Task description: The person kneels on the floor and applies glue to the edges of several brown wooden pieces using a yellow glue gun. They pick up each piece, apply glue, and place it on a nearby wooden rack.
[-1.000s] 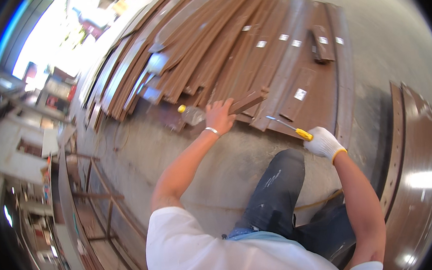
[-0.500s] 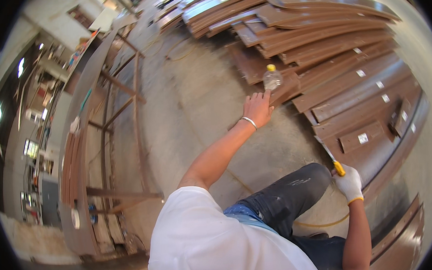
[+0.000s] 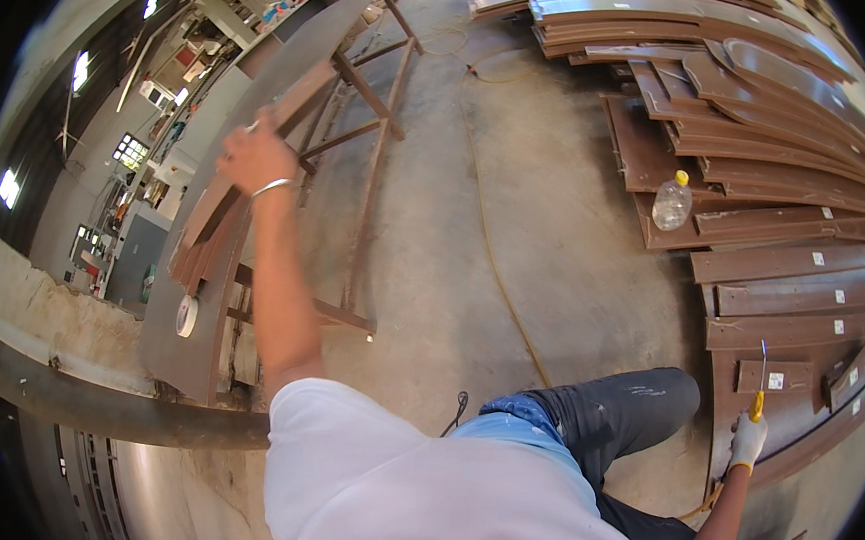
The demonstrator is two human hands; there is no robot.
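My left hand (image 3: 256,158), bare with a thin bracelet at the wrist, is raised to the left and closed around a short brown wooden piece (image 3: 306,90), held above the long brown board (image 3: 202,276) on a metal-framed bench. My right hand (image 3: 746,440), in a white glove, is low at the right and grips a yellow-handled tool (image 3: 759,400) whose thin blade points up over the brown panels (image 3: 795,295) lying on the floor. My dark trouser leg is bent between the two hands.
A plastic bottle with a yellow cap (image 3: 671,203) stands on the floor panels. Stacks of long brown boards (image 3: 695,11) fill the far right. A tape roll (image 3: 186,315) lies on the bench. A cable (image 3: 497,255) runs across the concrete floor.
My left hand has lifted from the floor panels and swung left to the bench with the wooden piece. The view has turned left. My right hand stays low with the tool.
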